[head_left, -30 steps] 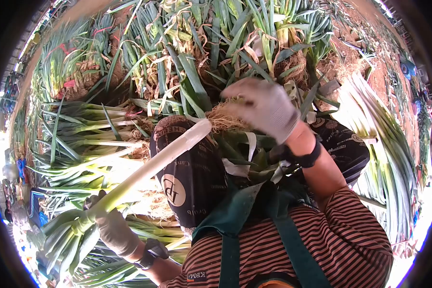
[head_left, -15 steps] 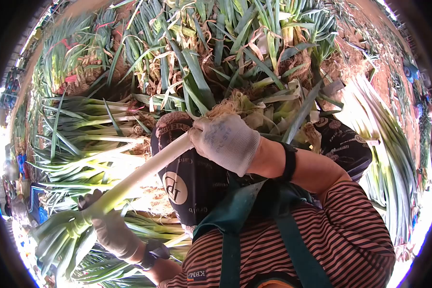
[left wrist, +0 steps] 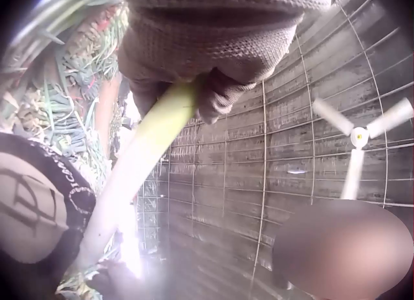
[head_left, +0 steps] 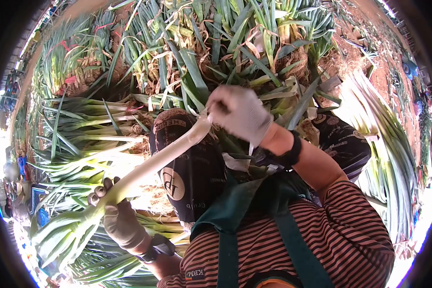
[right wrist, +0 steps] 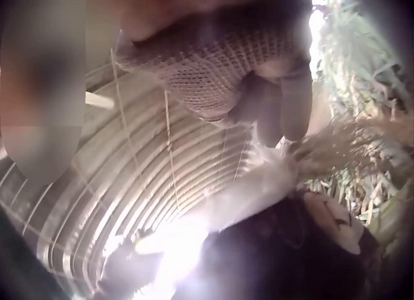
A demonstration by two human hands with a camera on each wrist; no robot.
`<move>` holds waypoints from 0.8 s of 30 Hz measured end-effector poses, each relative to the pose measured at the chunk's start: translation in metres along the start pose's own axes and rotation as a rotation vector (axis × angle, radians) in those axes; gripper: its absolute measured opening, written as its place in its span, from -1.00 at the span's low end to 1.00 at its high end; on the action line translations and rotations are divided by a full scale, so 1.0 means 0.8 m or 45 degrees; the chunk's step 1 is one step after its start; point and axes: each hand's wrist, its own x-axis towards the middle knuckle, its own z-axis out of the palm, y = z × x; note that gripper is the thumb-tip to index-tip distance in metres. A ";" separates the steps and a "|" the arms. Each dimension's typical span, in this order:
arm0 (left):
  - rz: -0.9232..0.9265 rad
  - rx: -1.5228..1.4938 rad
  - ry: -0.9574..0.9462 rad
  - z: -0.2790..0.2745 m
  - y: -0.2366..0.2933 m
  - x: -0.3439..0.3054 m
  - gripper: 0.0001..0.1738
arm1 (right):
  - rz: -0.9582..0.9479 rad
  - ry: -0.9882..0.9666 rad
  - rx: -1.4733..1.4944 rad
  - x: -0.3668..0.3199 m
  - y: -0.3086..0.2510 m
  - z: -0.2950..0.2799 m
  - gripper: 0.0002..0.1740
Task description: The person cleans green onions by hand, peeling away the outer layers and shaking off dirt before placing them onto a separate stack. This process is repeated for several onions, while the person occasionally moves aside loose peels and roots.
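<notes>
A thick green onion (head_left: 158,161) slants across the person's left thigh, white root end up and leafy end (head_left: 65,235) low at the left. The gloved left hand (head_left: 125,225) grips it where white turns green; the left wrist view shows gloved fingers curled round the stalk (left wrist: 142,144). At the root end, the gloved right hand (head_left: 242,115) has its fingers bent. In the right wrist view its fingertips pinch a thin, pale bit of skin (right wrist: 262,151) at the stalk. Tan roots (right wrist: 349,144) show beyond them.
Bunches of green onions (head_left: 81,115) lie stacked at the left, and more leafy bunches (head_left: 192,48) stand ahead. A long pile of onions (head_left: 379,149) lies at the right. Trimmed leaves (head_left: 293,105) gather between the knees. A fan (left wrist: 359,138) hangs overhead.
The right hand came from beyond the root end onto the stalk's upper end, then drew back slightly up and right with fingers bent. The left hand keeps its grip, shifting a little.
</notes>
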 end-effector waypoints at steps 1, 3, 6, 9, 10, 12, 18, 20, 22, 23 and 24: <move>0.014 0.026 0.007 -0.006 0.003 -0.002 -0.48 | 0.189 0.000 -0.075 0.002 0.007 -0.013 -0.82; 0.038 -0.017 -0.111 -0.020 0.008 0.002 -0.42 | 0.550 -0.249 -0.309 0.012 -0.006 -0.054 -0.71; 0.016 0.080 0.018 -0.004 0.016 0.000 -0.42 | -0.222 -0.334 -0.388 0.004 -0.024 -0.052 -0.75; 0.028 -0.068 -0.192 -0.023 0.011 0.010 -0.40 | -0.453 -0.462 -0.215 0.001 -0.038 -0.017 -0.72; 0.027 -0.135 -0.280 -0.029 0.012 0.012 -0.42 | -0.497 -0.537 -0.204 0.002 -0.041 -0.008 -0.73; 0.022 -0.155 -0.277 -0.037 0.010 0.015 -0.39 | -0.494 -0.551 -0.214 0.001 -0.035 0.007 -0.79; 0.008 -0.185 -0.327 -0.044 0.007 0.021 -0.36 | -0.396 -0.727 -0.004 0.016 -0.025 0.016 -0.91; 0.010 -0.138 -0.328 -0.042 0.006 0.024 -0.35 | -0.375 -0.834 0.048 0.023 -0.024 0.017 -0.94; -0.004 -0.119 -0.260 -0.042 0.005 0.025 -0.35 | -0.501 -0.820 -0.148 0.023 -0.033 0.010 -0.91; -0.019 -0.127 -0.194 -0.042 0.005 0.026 -0.36 | -0.565 -0.810 -0.249 0.020 -0.037 0.006 -0.88; -0.034 -0.137 -0.128 -0.040 0.003 0.027 -0.37 | -0.600 -0.728 -0.292 0.015 -0.037 0.007 -0.86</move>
